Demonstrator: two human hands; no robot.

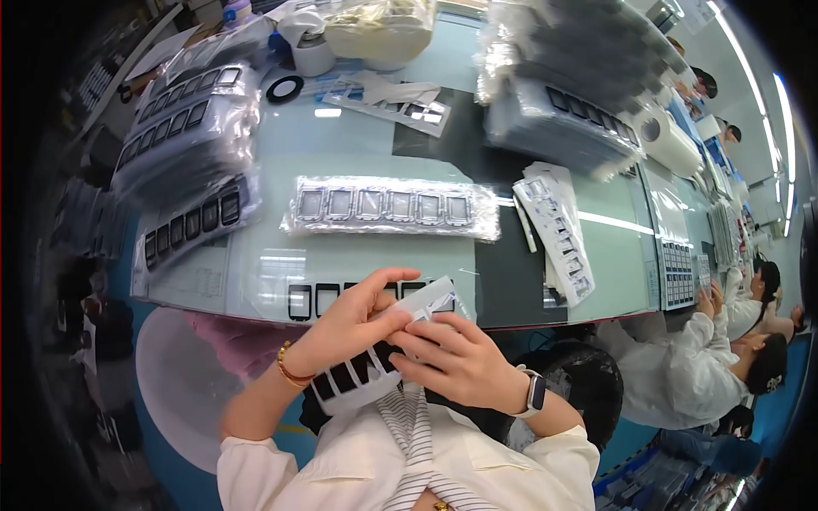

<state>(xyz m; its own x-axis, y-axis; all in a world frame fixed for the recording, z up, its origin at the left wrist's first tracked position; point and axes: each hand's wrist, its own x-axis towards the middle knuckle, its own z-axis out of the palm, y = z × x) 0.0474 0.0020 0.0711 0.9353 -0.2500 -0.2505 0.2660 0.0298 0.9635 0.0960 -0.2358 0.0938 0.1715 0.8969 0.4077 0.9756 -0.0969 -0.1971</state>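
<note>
Slanting, the black-panelled strip (364,372) sits pinched in left grip (362,315) and right grip (452,356).

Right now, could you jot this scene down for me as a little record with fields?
Left hand: wears a bracelet, holds a pale strip with dark windows
Right hand: wears a watch; fingers at the same strip, exact grip unclear
Near edge of table: row of black frames, partly hidden by the hands
Middle of table: shiny clear pack with six windows
Far left: wrapped stack
Far right: bigger wrapped stack
Further right: person in white
</note>
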